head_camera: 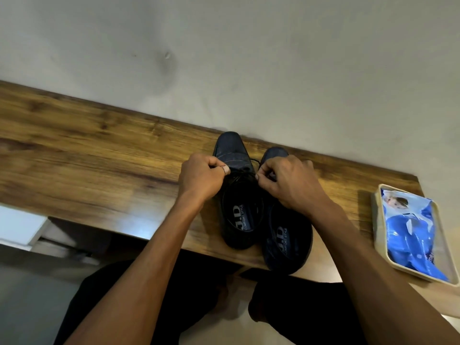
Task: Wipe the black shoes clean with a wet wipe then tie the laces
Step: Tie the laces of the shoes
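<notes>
Two black shoes (251, 202) are set side by side on the wooden table (99, 155), toes toward the far wall. "COMFORT STYLE" is printed on both insoles. Laces (242, 173) of the left shoe are pinched at one end each by the left hand (201, 178) and right hand (286, 180), fingers curled. One beige tray (380, 247) at right holds one blue wipes pack (410, 232).

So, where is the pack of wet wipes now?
In the head view, the blue wipes pack lies in a beige tray at the table's right end, right of the shoes.
</notes>
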Motion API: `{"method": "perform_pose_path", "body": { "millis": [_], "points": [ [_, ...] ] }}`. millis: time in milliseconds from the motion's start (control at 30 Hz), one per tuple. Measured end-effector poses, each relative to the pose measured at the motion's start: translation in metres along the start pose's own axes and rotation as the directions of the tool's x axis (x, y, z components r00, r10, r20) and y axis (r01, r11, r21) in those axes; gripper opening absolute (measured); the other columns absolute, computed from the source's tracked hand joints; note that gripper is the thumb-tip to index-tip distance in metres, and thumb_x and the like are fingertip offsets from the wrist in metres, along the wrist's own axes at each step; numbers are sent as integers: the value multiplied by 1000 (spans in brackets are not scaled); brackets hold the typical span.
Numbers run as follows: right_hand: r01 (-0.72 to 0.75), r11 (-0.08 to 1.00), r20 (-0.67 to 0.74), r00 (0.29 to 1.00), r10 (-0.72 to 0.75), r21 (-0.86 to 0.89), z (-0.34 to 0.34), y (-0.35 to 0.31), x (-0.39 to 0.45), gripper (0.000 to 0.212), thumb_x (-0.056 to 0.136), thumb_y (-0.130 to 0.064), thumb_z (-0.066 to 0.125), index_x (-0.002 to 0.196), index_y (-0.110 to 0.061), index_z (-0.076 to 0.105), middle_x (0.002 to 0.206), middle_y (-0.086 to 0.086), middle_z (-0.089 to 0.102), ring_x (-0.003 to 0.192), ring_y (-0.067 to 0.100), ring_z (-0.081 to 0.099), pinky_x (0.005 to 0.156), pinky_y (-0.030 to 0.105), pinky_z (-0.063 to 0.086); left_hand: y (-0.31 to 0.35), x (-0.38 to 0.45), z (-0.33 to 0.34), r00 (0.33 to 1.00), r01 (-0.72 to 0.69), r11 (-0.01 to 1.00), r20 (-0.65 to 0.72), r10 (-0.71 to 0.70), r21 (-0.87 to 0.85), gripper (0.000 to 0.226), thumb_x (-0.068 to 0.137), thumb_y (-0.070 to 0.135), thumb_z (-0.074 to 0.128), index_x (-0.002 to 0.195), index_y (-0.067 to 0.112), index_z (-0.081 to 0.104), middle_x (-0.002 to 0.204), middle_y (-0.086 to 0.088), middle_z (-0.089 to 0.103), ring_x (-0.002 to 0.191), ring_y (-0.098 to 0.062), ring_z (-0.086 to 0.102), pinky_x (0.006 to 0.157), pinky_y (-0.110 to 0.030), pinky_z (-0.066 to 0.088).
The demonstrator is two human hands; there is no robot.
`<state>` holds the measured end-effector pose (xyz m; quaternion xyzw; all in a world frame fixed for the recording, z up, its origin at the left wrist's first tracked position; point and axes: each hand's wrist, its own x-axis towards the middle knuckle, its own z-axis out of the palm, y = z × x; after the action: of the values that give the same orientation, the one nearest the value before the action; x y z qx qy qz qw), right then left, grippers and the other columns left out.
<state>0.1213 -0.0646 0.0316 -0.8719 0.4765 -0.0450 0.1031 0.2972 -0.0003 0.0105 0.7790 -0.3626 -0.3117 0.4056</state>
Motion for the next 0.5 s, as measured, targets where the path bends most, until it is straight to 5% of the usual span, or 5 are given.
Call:
{"method": "perform_pose_path", "body": {
  "millis": [500],
  "points": [
    [23,992,87,996,-12,-125,-8,1,0,15,84,-46,61,83,-31,62,83,-11,66,93,16,60,87,44,29,4,5,-7,1000,-5,999,-1,5,40,11,82,19,79,76,28,77,95,5,76,90,-10,67,88,-40,58]
  ]
}}
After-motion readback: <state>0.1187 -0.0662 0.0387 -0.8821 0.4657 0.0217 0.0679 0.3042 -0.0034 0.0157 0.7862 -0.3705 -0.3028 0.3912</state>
